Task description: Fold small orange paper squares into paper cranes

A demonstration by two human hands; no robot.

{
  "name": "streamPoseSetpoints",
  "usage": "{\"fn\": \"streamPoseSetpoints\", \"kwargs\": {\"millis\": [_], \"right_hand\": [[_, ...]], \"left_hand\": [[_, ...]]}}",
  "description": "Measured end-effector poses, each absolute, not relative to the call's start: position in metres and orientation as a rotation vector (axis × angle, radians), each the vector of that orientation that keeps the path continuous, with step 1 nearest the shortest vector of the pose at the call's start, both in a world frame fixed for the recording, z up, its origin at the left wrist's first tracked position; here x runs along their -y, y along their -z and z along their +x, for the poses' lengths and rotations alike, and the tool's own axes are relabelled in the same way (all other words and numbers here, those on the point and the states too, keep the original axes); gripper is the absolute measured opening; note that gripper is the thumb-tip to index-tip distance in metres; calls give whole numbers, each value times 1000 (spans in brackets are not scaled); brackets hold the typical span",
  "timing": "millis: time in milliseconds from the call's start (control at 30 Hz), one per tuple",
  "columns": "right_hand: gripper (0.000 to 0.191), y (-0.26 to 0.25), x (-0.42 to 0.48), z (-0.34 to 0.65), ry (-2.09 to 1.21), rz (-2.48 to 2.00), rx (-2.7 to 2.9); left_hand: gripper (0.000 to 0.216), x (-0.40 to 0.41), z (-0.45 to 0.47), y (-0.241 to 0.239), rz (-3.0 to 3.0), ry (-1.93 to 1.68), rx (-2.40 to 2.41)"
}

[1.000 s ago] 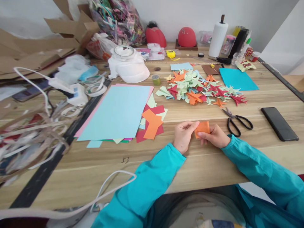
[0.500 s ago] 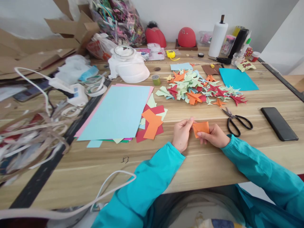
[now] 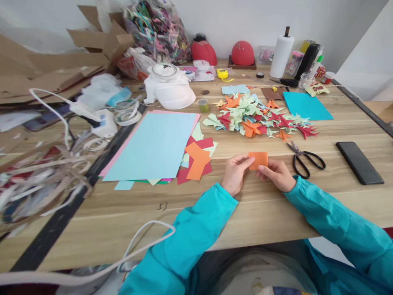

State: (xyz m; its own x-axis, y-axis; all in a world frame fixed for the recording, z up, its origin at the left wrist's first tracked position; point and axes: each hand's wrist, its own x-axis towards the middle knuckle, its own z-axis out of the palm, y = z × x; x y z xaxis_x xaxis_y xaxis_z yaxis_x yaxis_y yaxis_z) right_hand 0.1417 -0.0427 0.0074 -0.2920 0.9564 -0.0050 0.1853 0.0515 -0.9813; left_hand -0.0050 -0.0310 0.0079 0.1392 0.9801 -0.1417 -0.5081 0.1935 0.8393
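Observation:
A small piece of orange paper (image 3: 259,159), roughly square and seemingly folded, is held up between my two hands over the table's front part. My left hand (image 3: 236,173) pinches its left edge, thumb on the near face. From the right, my right hand (image 3: 278,175) grips the lower right corner with the thumb in front; its other fingers are partly hidden behind. Just right of that hand lie black-handled scissors (image 3: 302,159), blades pointing away. Beyond the hands is a heap of folded paper shapes (image 3: 245,107) in pale green, red and orange.
Left of my hands are orange paper offcuts (image 3: 198,160) beside a stack of light blue sheets (image 3: 153,145). A black phone (image 3: 360,162) lies far right. Turquoise paper (image 3: 307,105) is behind the heap. Cables and a power strip (image 3: 106,123) crowd the left side.
The orange paper has turned from tilted to nearly level, and my left thumb now lies across its left edge. The camera view has shifted slightly.

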Motion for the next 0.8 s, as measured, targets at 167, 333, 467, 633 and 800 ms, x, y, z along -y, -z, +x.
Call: {"fn": "streamPoseSetpoints", "kwargs": {"millis": [167,333,467,633,800], "right_hand": [[35,-2,42,143,-715,-1279,1636],[35,2,42,144,-475,-1288,1771],[40,2,43,145,-371,-1282,1839],[45,4,43,147,-226,-1272,1894],[39,7,39,150,24,-1258,1963]], "left_hand": [[27,28,-6,-9,647,-1246,-804],[28,29,-2,-8,608,-1262,-763],[28,31,1,-9,614,-1269,-770],[33,32,5,-12,640,-1257,-790],[35,29,8,-13,649,-1267,-787]]}}
